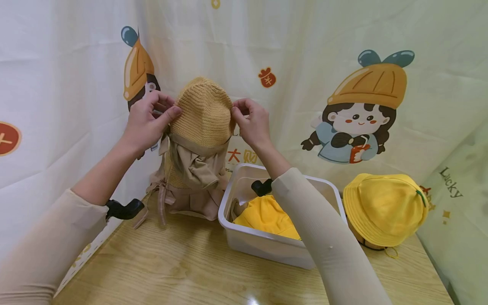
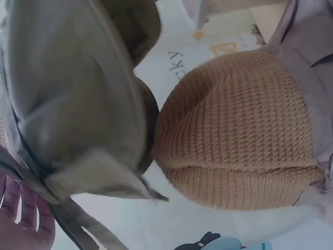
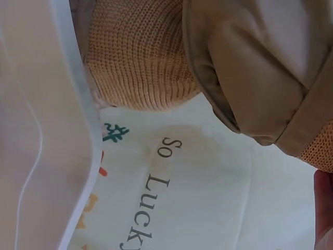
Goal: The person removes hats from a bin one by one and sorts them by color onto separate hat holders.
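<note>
Both hands hold a knitted straw-coloured sun hat (image 1: 202, 114) with a beige cloth brim and ribbon ties. My left hand (image 1: 146, 118) pinches one side of its crown, thumb in front. On the opposite side my right hand (image 1: 251, 120) pinches the crown between thumb and fingers. In the left wrist view, the held hat's brim (image 2: 78, 99) hangs down beside a second knitted hat (image 2: 239, 135). That second hat's cloth brim (image 1: 196, 203) rests on the table, and its crown is partly hidden behind the held hat's brim.
A white plastic bin (image 1: 267, 250) stands right of the hats, with yellow cloth (image 1: 264, 216) inside. Farther right a yellow bucket hat (image 1: 385, 207) sits on something brown. The wooden table (image 1: 171, 267) meets a printed curtain (image 1: 297, 42) behind and at the sides.
</note>
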The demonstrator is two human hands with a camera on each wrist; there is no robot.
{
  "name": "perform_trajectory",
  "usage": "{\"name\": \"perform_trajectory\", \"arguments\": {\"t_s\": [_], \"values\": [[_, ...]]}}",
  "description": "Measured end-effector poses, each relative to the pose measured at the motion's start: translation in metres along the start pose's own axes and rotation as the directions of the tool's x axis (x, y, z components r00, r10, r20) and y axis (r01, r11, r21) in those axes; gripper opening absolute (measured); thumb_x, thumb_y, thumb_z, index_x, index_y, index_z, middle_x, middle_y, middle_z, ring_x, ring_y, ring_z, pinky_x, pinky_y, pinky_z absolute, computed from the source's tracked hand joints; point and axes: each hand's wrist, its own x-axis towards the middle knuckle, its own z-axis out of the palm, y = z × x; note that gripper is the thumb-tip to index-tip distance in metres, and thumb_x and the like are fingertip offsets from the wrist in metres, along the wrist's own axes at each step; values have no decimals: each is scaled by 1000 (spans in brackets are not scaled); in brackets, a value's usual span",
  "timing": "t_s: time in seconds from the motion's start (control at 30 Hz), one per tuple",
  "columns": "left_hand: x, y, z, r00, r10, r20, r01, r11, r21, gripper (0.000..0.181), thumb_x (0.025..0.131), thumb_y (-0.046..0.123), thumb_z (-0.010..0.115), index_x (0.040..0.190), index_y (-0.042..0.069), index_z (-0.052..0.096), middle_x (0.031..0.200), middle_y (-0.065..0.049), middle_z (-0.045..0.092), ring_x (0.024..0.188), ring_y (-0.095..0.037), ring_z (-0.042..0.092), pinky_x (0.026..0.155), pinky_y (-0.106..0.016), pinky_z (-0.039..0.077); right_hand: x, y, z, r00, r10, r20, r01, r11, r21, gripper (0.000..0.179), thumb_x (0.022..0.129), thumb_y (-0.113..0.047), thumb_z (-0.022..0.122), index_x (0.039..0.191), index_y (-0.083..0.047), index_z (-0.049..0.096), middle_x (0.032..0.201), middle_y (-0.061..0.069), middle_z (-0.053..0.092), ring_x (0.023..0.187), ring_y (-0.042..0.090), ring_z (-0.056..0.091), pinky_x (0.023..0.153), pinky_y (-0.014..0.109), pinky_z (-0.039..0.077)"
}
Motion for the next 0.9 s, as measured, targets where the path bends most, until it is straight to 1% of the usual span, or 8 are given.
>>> {"name": "perform_trajectory", "arguments": {"t_s": [0.1,0.17,0.3,0.37,0.47,0.53,0.7,0.9], "values": [[3,-2,-6,999,7,-43,-6,1000,30,17,93,16,71,104,4,66,93,13,61,84,-5,60,72,-13,48,0,1,1,1000,-24,8,24,999,-21,14,96,-15,63,100,-6,72,91,6,71,84,13,65,72,22,51],[4,-6,-9,999,9,-53,-7,999,44,15,93,15,72,103,4,67,94,12,61,83,-4,60,72,-13,47,0,2,1,999,-45,20,46,998,-49,13,96,-15,63,100,-6,72,91,5,71,84,13,65,73,23,52],[1,-16,-13,999,-20,-38,23,996,81,18,94,18,70,104,3,66,96,7,62,84,-2,59,72,-11,46,-2,7,5,996,-77,54,82,991,-110,12,96,-14,63,99,-7,72,90,4,71,82,12,65,74,23,52],[-2,-22,-12,999,-33,-26,35,995,97,21,95,20,69,105,2,65,96,5,62,85,-2,59,72,-11,46,-3,10,6,994,-81,69,89,989,-122,12,96,-13,63,99,-7,72,89,4,71,81,12,65,75,24,53],[-5,-26,-11,999,-35,-18,37,993,113,25,96,21,68,107,-1,63,97,3,61,85,-1,58,72,-10,45,-5,13,8,994,-79,81,89,986,-138,11,97,-14,63,99,-7,72,89,4,71,80,12,64,75,25,53],[-5,-28,-10,999,-28,-17,30,992,121,24,96,19,68,107,-2,63,97,2,61,85,0,58,72,-10,45,-5,15,9,994,-73,85,85,986,-141,11,97,-14,64,99,-7,72,89,4,72,80,12,64,75,25,53],[-8,-35,-9,1000,-26,-16,28,990,136,22,96,18,68,106,-2,62,96,1,62,83,1,57,70,-10,45,-9,16,11,993,-56,107,71,988,-139,11,97,-14,63,100,-7,72,90,4,71,81,12,64,76,24,54],[-10,-42,-8,999,-31,-10,32,988,153,20,96,17,67,106,-1,62,95,-1,62,82,-1,56,70,-11,43,-12,17,14,991,-37,127,54,989,-134,12,98,-14,63,100,-7,72,91,4,71,81,12,64,76,25,54]]}}
